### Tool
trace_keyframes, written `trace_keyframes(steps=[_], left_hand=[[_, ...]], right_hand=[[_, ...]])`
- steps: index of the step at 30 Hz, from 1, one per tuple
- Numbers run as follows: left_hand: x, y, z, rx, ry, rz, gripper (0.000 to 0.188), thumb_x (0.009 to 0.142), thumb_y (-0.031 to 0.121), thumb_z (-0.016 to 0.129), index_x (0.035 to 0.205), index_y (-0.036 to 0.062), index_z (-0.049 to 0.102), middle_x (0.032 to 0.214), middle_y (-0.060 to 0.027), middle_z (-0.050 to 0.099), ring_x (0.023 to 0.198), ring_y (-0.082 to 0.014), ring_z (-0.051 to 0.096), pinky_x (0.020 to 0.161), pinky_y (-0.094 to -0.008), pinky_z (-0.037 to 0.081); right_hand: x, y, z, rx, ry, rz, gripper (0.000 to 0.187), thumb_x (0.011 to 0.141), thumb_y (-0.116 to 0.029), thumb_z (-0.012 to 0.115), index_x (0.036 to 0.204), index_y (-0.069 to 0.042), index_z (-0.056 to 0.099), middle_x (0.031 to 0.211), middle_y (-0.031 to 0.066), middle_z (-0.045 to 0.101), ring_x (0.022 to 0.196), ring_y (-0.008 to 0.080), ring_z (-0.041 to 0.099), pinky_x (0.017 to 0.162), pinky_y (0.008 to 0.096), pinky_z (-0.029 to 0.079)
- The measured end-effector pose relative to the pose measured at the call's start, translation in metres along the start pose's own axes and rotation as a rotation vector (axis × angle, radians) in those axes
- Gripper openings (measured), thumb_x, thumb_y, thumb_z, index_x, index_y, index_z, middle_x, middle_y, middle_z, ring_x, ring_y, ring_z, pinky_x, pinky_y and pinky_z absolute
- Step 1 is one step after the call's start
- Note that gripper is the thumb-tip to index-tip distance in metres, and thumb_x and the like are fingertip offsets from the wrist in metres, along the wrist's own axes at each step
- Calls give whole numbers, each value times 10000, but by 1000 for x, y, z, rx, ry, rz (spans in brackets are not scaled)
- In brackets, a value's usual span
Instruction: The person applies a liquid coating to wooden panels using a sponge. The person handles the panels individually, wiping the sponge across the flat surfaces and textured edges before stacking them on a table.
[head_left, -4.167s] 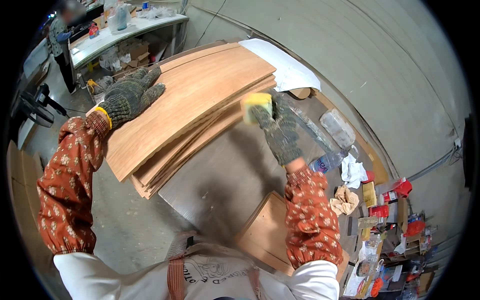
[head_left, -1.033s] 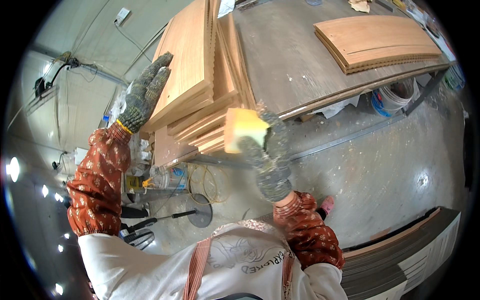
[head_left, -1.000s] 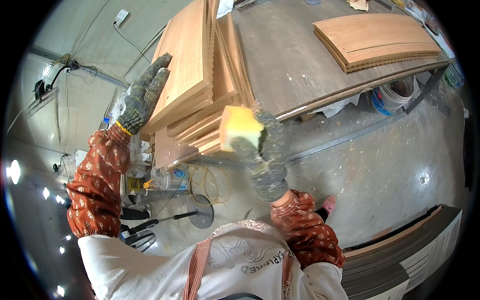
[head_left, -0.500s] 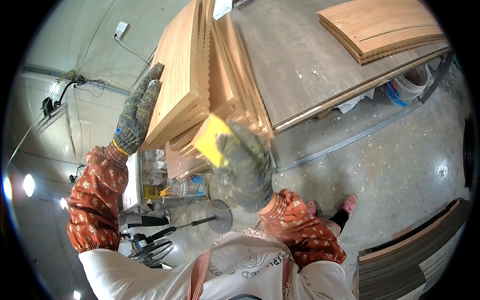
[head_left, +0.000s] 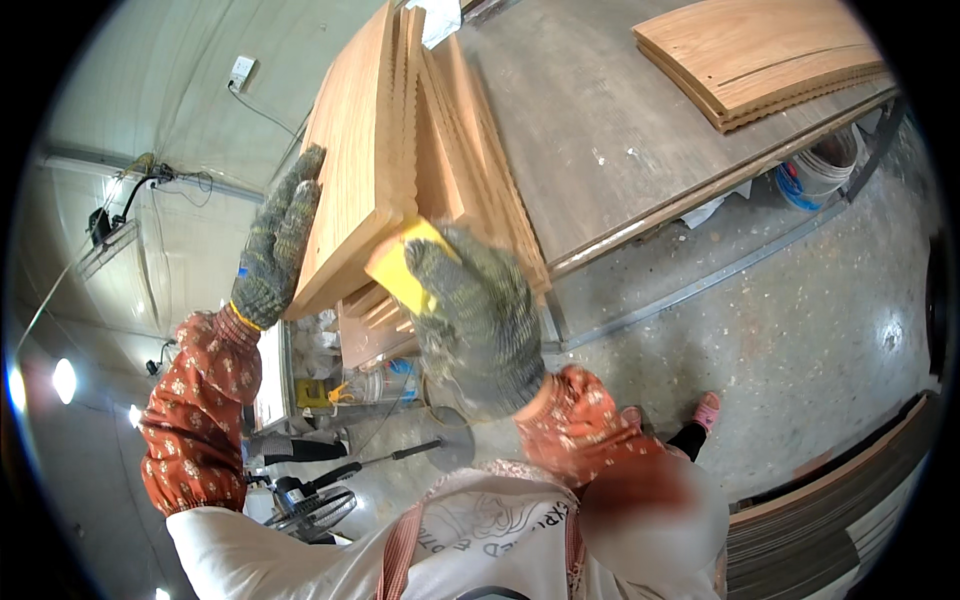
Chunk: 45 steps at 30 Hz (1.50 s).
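Note:
A leaning stack of light wooden panels (head_left: 345,150) with scalloped edges stands on the near left part of the table. My left hand (head_left: 275,240), in a grey-green knit glove, lies along the front panel's left face with its fingers stretched out. A yellow sanding block (head_left: 405,270) is gripped in my gloved right hand (head_left: 480,310), its thumb over the top. The block is at the near end of the front panel, close to its lower right corner. The block's underside and most of the right fingers are hidden.
At the far right of the grey table (head_left: 590,120) lies another stack of wooden panels (head_left: 760,60). A bucket (head_left: 820,170) is under the table's right end. Dark boards (head_left: 830,510) are piled at lower right, and a fan (head_left: 310,510) stands at lower left.
My right hand has shifted slightly left and up with the yellow sanding block, along the panel's near end. My left hand remains against the panel; the view has moved a little.

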<state>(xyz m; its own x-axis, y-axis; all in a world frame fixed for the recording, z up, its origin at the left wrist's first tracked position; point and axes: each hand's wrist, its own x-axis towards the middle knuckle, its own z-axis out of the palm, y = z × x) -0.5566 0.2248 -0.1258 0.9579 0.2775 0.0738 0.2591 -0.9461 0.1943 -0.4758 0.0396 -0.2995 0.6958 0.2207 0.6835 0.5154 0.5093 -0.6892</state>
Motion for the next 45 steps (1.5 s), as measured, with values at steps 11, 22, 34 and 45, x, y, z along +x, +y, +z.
trace_keyframes(steps=[11, 22, 34, 45], left_hand=[[8, 13, 7, -38, 59, 60, 374, 972, 204, 344, 1285, 21, 437, 1376, -162, 378, 1276, -278, 358, 1058, -354, 258], [10, 28, 6, 147, 161, 52, 333, 940, 169, 438, 1232, 17, 485, 1259, -158, 508, 1167, -256, 493, 965, -345, 389], [3, 26, 11, 46, 134, -10, 352, 939, 161, 448, 1263, 23, 456, 1321, -127, 449, 1239, -234, 400, 1041, -323, 307], [15, 123, 69, 78, 420, 58, 318, 914, 87, 463, 1214, -15, 490, 1250, -148, 513, 1189, -241, 463, 1014, -354, 346]], right_hand=[[12, -6, -14, -101, -86, -112, 572, 762, -187, 645, 1295, -118, 450, 1266, 143, 478, 1154, 276, 471, 966, 425, 350], [29, -7, -28, -62, -83, -36, 565, 719, -134, 710, 1236, -85, 487, 1167, 118, 550, 1059, 264, 541, 894, 367, 441], [-6, -24, -52, -102, -495, 54, 515, 787, -254, 643, 1249, -117, 463, 1145, 104, 551, 1054, 268, 535, 890, 394, 429], [22, -36, -289, -428, -53, 191, 433, 793, -176, 645, 1166, 2, 514, 1044, 167, 580, 917, 265, 589, 782, 355, 500]])
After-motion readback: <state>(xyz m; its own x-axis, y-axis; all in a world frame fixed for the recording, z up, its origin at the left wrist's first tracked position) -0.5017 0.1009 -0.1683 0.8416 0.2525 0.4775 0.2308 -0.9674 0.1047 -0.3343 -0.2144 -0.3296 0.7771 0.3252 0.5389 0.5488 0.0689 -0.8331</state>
